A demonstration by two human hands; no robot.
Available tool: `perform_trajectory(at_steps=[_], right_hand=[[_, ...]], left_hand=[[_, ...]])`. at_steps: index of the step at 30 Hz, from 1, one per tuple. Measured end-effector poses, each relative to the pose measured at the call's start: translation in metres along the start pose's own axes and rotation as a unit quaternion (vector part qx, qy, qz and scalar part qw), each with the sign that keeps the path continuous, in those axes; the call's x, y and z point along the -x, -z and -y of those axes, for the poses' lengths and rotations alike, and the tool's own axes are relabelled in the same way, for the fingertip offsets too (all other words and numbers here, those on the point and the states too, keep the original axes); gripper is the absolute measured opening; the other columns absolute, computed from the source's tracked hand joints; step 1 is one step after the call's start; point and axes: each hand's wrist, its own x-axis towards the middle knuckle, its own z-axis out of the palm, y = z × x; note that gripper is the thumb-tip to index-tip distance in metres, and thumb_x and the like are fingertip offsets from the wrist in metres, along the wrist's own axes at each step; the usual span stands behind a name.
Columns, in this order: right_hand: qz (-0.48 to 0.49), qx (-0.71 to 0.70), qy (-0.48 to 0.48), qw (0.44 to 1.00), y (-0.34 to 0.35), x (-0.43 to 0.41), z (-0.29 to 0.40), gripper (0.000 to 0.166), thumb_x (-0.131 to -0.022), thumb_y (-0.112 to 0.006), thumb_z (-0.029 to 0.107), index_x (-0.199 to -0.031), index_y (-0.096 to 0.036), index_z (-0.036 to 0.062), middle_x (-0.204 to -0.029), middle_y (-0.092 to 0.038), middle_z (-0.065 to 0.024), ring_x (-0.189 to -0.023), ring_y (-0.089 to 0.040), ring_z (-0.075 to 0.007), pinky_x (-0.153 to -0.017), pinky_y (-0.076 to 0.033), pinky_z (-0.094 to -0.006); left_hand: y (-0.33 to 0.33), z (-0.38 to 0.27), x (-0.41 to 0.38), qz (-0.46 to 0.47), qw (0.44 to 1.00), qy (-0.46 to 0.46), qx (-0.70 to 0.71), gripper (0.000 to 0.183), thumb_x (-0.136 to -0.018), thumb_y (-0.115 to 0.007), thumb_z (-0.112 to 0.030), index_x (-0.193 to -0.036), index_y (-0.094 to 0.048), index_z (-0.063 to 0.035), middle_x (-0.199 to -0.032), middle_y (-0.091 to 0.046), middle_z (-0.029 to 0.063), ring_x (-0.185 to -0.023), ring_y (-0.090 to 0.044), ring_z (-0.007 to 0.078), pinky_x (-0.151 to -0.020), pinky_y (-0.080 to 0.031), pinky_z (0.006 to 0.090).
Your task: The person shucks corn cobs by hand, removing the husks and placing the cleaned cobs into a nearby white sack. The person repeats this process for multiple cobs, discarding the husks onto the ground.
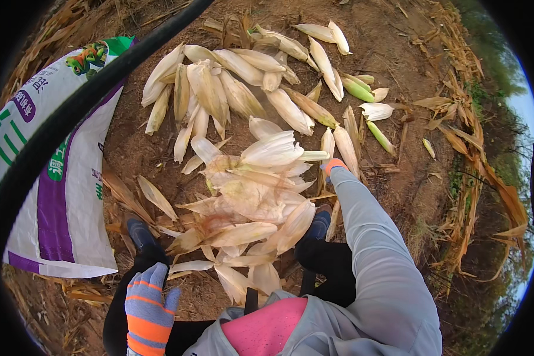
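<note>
My left hand (150, 307), in a grey-blue glove with orange bands, is over my left thigh with its thumb apart from the fingers and nothing in it. My right hand (330, 166), gloved too and mostly hidden by its grey sleeve, reaches out to the near end of a husk-covered corn ear (346, 147); whether it grips anything cannot be seen. A heap of peeled pale corn husks (258, 191) with reddish silk lies between my feet. Beyond it, several ears in dry husks (209, 86) are piled on the soil. Greenish ears (358, 89) lie to the right.
A white woven plastic sack (86, 209) with purple and green print lies at the left. A dark cord or strap (84, 95) crosses the upper left, close to the camera. My dark shoes (140, 233) flank the husk heap. Dry corn stalks (467, 169) line the right side.
</note>
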Motion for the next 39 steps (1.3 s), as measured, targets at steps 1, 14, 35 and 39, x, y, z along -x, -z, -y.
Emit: perform_trajectory(at_steps=[1, 14, 35, 39], right_hand=[[0.002, 0.02, 0.004, 1.0, -0.011, -0.005, 0.002, 0.045, -0.077, -0.054, 0.04, -0.093, -0.058, -0.0019, -0.091, -0.061, -0.0159, -0.078, -0.06, -0.0309, -0.071, -0.045, -0.0409], [0.146, -0.419, 0.13, 0.886, 0.184, 0.091, -0.015, 0.026, -0.081, -0.055, 0.028, -0.093, -0.056, 0.0055, -0.076, -0.058, -0.0049, -0.062, -0.055, -0.0148, -0.053, -0.049, -0.0311], [0.074, 0.169, 0.071, 0.98, 0.098, 0.015, -0.098, 0.049, -0.08, -0.044, 0.045, -0.097, -0.059, 0.0015, -0.094, -0.06, -0.0171, -0.088, -0.056, -0.032, -0.077, -0.043, -0.0408], [0.047, 0.153, 0.077, 0.984, 0.076, -0.004, -0.125, 0.048, -0.079, -0.047, 0.043, -0.1, -0.057, 0.0009, -0.102, -0.057, -0.0185, -0.097, -0.053, -0.0333, -0.082, -0.041, -0.0402]], left_hand=[[0.003, -0.003, 0.002, 0.0, 1.0, 0.003, -0.003, 0.044, -0.066, -0.063, -0.009, -0.108, -0.049, -0.0014, -0.102, -0.053, 0.0148, -0.094, -0.05, 0.0329, -0.083, -0.038, 0.0383], [0.003, -0.014, 0.023, -0.036, 0.999, -0.025, -0.009, 0.046, -0.067, -0.066, -0.019, -0.106, -0.05, -0.003, -0.103, -0.053, 0.0142, -0.094, -0.051, 0.0308, -0.087, -0.036, 0.0414], [-0.011, 0.001, 0.008, 0.049, 0.998, 0.024, -0.022, 0.044, -0.068, -0.064, -0.012, -0.108, -0.05, -0.0006, -0.102, -0.054, 0.0154, -0.094, -0.05, 0.0335, -0.085, -0.037, 0.0394], [-0.015, 0.001, -0.014, 0.109, 0.993, 0.024, -0.041, 0.048, -0.066, -0.064, -0.017, -0.109, -0.048, -0.0009, -0.105, -0.052, 0.0156, -0.097, -0.049, 0.0333, -0.09, -0.034, 0.0434]])
